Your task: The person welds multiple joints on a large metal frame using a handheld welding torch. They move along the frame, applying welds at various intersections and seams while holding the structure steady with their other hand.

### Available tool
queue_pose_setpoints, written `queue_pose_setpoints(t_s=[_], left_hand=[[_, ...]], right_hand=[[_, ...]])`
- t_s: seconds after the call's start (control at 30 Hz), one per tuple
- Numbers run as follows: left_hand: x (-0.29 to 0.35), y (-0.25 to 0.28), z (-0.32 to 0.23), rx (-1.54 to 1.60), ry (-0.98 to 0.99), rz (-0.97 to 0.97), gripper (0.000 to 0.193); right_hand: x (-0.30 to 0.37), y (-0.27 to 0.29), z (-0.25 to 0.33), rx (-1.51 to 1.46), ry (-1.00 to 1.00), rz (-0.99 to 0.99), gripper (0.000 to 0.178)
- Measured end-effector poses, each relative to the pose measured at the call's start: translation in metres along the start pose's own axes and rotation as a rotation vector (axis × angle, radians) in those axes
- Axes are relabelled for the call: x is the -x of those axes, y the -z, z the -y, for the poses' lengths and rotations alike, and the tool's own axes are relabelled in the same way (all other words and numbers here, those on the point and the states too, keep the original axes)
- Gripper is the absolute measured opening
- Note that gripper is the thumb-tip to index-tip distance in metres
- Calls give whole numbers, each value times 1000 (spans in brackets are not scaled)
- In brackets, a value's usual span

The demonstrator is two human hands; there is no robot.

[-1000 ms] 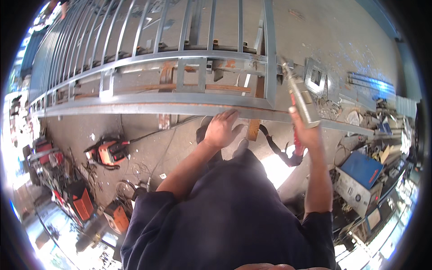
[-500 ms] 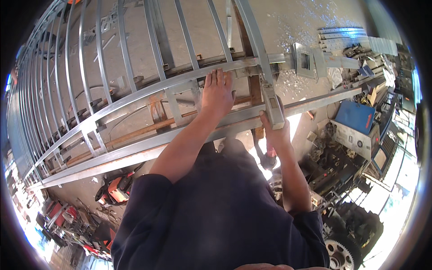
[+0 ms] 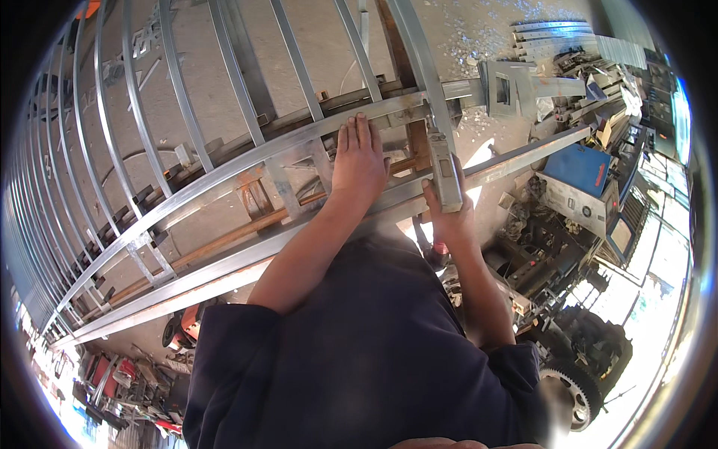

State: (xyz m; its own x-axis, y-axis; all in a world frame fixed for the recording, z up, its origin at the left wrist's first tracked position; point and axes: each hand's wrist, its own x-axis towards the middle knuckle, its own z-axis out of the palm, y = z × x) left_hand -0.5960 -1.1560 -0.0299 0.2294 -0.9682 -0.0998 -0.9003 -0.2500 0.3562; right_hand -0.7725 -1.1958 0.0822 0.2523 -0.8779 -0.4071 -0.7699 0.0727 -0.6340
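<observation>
My left hand (image 3: 360,161) lies flat on the long steel rail (image 3: 247,157) of a barred metal frame, fingers stretched out and holding nothing. Near the frame's corner, my right hand (image 3: 453,221) is wrapped round a short, grey, bar-shaped metal tool (image 3: 446,179) with a small window in its body. It looks like a square or a level; I cannot tell which. The tool's far end points at the joint where the rail meets the end bar (image 3: 425,60). Several upright bars (image 3: 239,82) run away from the rail.
A steel beam (image 3: 516,159) passes beneath my forearms and out to the right. Beyond the corner stands a metal plate piece with a square opening (image 3: 490,88). A blue-topped machine (image 3: 574,170) and cluttered scrap lie to the right. Red equipment (image 3: 191,322) sits below the frame's left part.
The view has shifted slightly. My left hand stays flat on the rail, and my right hand keeps the grey tool near the corner, tilted a little differently.
</observation>
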Motion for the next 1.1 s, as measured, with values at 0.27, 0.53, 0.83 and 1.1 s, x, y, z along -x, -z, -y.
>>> queue_pose_setpoints(t_s=[0.27, 0.53, 0.83, 1.1], left_hand=[[-2, 1, 3, 26, -18, -33, 78], [-1, 4, 4, 2, -34, -55, 78], [-1, 5, 6, -50, -53, -55, 76], [-2, 4, 8, -52, -66, -55, 74]], right_hand=[[-15, -10, -4, -53, 107, -52, 71], [-15, -20, 2, 72, 77, -141, 77], [-15, -21, 13, 66, 64, -116, 69], [-10, -19, 30, 28, 23, -92, 68]])
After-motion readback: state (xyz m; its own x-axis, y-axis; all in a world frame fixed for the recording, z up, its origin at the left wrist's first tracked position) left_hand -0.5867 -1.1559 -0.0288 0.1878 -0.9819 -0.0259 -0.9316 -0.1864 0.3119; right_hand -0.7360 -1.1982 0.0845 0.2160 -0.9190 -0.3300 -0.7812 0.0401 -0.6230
